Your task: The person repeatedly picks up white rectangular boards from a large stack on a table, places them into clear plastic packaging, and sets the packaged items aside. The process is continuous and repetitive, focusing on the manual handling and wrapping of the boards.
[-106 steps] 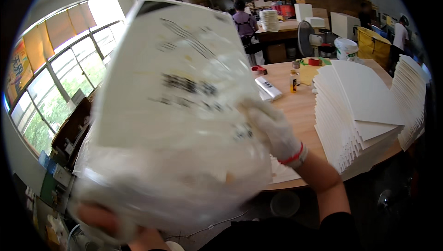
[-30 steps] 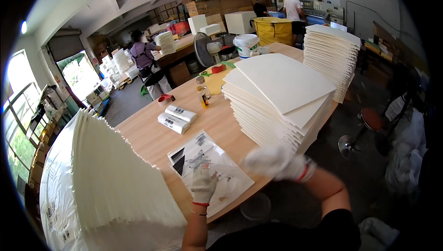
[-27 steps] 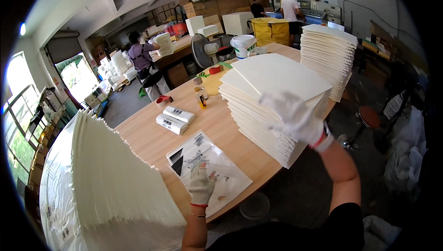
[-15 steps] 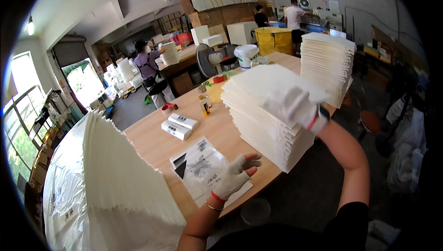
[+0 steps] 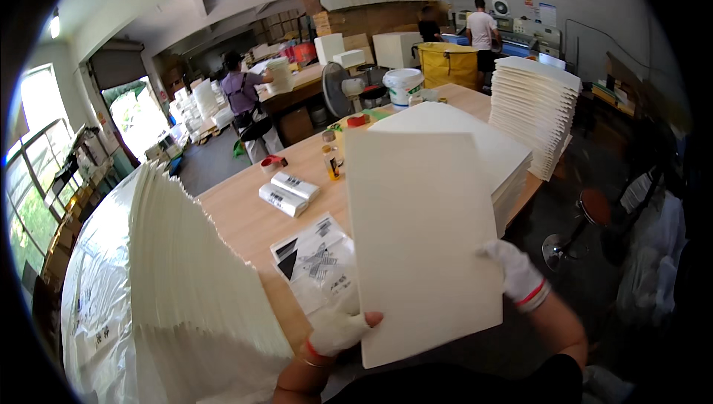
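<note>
White and flat, a large sheet (image 5: 425,237) is held up before the person, its face toward the camera, covering part of the near edge of the wooden tabletop (image 5: 230,203) and the front of a stack of white sheets (image 5: 457,125). At its lower left edge, the gloved left hand (image 5: 340,327) has its grip closed on it, the bare thumb tip lying over the front. The gloved right hand (image 5: 514,269) touches the right edge with its fingers; whether that grip is clenched or loose I cannot tell. Just beyond the left hand, a clear printed bag (image 5: 319,255) lies on the tabletop, partly behind the sheet. Two white rolls (image 5: 290,193) lie side by side farther back, near a red tape roll (image 5: 272,163) and a small bottle (image 5: 331,163) of amber liquid. Beyond the near stack stand a white bucket (image 5: 403,88) and another tall stack (image 5: 531,122). At the far left rises a big pile (image 5: 197,278) of white sheets, partly wrapped in clear plastic.
</note>
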Demonstrator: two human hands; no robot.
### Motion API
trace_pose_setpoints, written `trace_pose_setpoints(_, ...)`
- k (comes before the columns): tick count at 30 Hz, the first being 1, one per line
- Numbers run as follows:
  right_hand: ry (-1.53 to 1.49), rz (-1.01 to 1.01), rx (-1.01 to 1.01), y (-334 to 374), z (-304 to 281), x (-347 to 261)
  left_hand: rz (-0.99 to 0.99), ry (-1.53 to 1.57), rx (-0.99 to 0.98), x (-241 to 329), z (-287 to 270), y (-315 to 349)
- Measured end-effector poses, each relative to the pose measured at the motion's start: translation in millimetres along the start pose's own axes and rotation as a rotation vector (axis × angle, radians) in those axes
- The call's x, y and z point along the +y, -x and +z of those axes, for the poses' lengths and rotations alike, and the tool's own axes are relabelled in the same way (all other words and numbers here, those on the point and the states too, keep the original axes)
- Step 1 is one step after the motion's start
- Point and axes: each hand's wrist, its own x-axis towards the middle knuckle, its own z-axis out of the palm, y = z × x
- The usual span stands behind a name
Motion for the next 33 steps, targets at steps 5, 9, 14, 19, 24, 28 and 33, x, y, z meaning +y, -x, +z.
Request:
trace_pose_setpoints(5, -0.334, 0.173, 0.247, 18.3, 142.1, -43.3, 0.433, -0.941, 0.313, -91.1, 73.2, -4.7)
trace_pose_setpoints(9, -0.218, 0.144, 0.185, 38.3, 156.5, -3.5, 0.363, -1.158, 0.221, -122.2, 43.0, 4.9)
trace_pose_setpoints(14, -0.021, 0.051, -0.008, 71.3, 144.5, 54.0, -0.043, -1.442, 0.720, -145.8, -91.7, 8.5)
trace_pose_setpoints(19, 0.551, 0.267, -0.633, 69.0, 172.3, 88.4, -0.376, -0.896, 0.493, -193.1, -119.6, -6.0)
trace_pose_setpoints(24, 0.575, 0.622, -0.697, 29.6, 243.3, 140.3, 0.136, -1.226, 0.310, -228.3, -14.9, -8.6)
trace_pose_setpoints(28, 0.504, 0.610, -0.271, 17.5, 257.8, 145.9, 0.000, -1.157, 0.466, -268.3, -76.0, 19.3)
trace_pose_setpoints(33, 0.616, 0.578, -0.479, -22.1, 306.6, 207.9, 0.042, -1.390, 0.226, -339.5, -101.3, 62.1)
